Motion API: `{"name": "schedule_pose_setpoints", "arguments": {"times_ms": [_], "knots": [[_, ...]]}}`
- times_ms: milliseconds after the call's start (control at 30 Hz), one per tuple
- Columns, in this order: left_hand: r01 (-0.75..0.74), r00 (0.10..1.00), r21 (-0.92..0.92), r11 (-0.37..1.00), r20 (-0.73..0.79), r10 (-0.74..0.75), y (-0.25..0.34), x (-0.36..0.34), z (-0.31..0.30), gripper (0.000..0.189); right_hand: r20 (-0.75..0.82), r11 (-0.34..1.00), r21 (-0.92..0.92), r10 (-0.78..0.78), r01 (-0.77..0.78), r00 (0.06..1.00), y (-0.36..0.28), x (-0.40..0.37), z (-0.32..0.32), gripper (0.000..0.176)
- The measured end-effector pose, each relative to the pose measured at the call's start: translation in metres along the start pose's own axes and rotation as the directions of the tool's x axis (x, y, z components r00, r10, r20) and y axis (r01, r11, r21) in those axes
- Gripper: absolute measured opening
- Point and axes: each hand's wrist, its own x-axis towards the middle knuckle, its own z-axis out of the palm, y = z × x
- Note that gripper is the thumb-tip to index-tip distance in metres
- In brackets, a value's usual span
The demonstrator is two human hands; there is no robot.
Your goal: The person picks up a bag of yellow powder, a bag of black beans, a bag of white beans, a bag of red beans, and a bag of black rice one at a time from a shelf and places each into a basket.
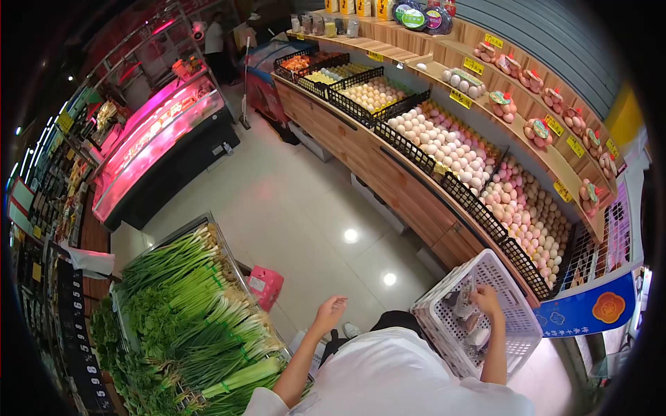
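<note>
My right hand (487, 302) is down inside a white plastic basket (513, 340), its fingers closed on a clear plastic packet (463, 299). What the packet contains is too small to tell. Below it in the basket lie several more wrapped packets (479, 336), partly hidden by my forearm. My left hand (330, 312) hangs over the tiled floor, fingers stretched out and holding nothing. It is between the basket and a stand of green onions (208, 277).
A wooden counter (416, 201) along the right holds black crates of eggs (444, 145). Netted egg packs (538, 132) line the shelves above. A pink box (265, 288) stands beside the vegetable stand. Farther off are a lit pink display case (159, 132) and a standing person (215, 45).
</note>
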Motion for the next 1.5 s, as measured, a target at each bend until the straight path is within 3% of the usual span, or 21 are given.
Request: {"name": "schedule_pose_setpoints", "arguments": {"times_ms": [133,167,267,367,400,433,500,533,633,667,767,800,900,967,1067,1200,1367,1400,1500], "knots": [[-0.147,0.978,0.121,0.982,0.163,0.127,0.059,0.042,-0.003,0.037,0.110,0.995,-0.011,-0.094,0.096,0.989,-0.134,0.006,-0.011,0.021],[-0.189,0.970,0.100,0.977,0.175,0.170,0.069,0.054,0.001,0.047,0.166,0.987,-0.024,-0.153,0.160,0.974,-0.164,0.006,-0.011,0.021],[-0.379,0.903,0.095,0.921,0.254,0.346,0.093,0.104,0.011,0.081,0.344,0.950,-0.028,-0.283,0.311,0.895,-0.238,0.024,-0.003,0.023],[-0.445,0.813,-0.047,0.894,0.397,0.426,0.134,0.148,-0.002,0.093,0.501,0.902,0.056,-0.397,0.429,0.769,-0.283,0.061,0.023,0.023],[-0.320,0.882,0.002,0.948,0.367,0.297,0.129,0.161,-0.006,0.097,0.533,0.862,0.090,-0.466,0.500,0.707,-0.297,0.075,0.036,0.022],[-0.298,0.881,-0.030,0.954,0.376,0.287,0.122,0.175,-0.013,0.094,0.557,0.815,0.129,-0.530,0.564,0.639,-0.309,0.089,0.044,0.022],[-0.245,0.881,-0.075,0.967,0.400,0.254,0.109,0.203,-0.040,0.089,0.635,0.809,0.080,-0.492,0.582,0.596,-0.330,0.114,0.057,0.023],[-0.219,0.905,-0.079,0.972,0.355,0.233,0.137,0.203,-0.053,0.080,0.671,0.801,0.067,-0.477,0.595,0.568,-0.339,0.129,0.064,0.024],[-0.199,0.944,-0.003,0.980,0.268,0.192,0.136,0.240,-0.083,0.077,0.595,0.839,0.199,-0.514,0.507,0.618,-0.336,0.180,0.076,0.034],[-0.218,0.956,0.079,0.973,0.219,0.196,0.129,0.256,-0.093,0.078,0.586,0.847,0.271,-0.522,0.457,0.620,-0.326,0.204,0.083,0.054],[-0.151,0.983,0.056,0.987,0.110,0.144,0.113,0.301,-0.122,0.078,0.404,0.805,0.394,-0.586,0.444,0.703,-0.324,0.250,0.105,0.070],[-0.181,0.978,-0.060,0.982,0.094,0.186,0.115,0.314,-0.131,0.078,0.466,0.852,0.377,-0.514,0.364,0.720,-0.335,0.261,0.114,0.076],[-0.047,0.999,-0.212,0.976,0.014,0.051,0.110,0.347,-0.157,0.076,0.382,0.817,0.388,-0.565,0.428,0.731,-0.360,0.294,0.181,0.070],[-0.053,0.999,-0.258,0.965,-0.007,0.054,0.113,0.368,-0.173,0.077,0.348,0.822,0.412,-0.540,0.392,0.767,-0.396,0.302,0.210,0.068],[-0.085,0.996,-0.334,0.939,-0.067,0.067,0.104,0.404,-0.196,0.076,0.172,0.796,0.404,-0.550,0.451,0.817,-0.422,0.332,0.260,0.067],[-0.065,0.995,-0.312,0.948,-0.094,0.038,0.095,0.458,-0.235,0.073,0.040,0.832,0.307,-0.496,0.462,0.867,-0.472,0.380,0.295,0.064],[-0.150,0.989,-0.181,0.972,-0.031,0.147,0.115,0.558,-0.306,0.074,-0.059,0.852,0.333,-0.408,0.403,0.911,-0.550,0.457,0.322,0.059],[-0.159,0.987,-0.140,0.977,0.008,0.161,0.128,0.578,-0.324,0.082,-0.093,0.835,0.373,-0.399,0.404,0.912,-0.568,0.476,0.325,0.061],[-0.407,0.913,0.043,0.912,0.049,0.405,0.145,0.640,-0.370,0.089,-0.186,0.807,0.433,-0.355,0.401,0.916,-0.620,0.522,0.316,0.059]]}}
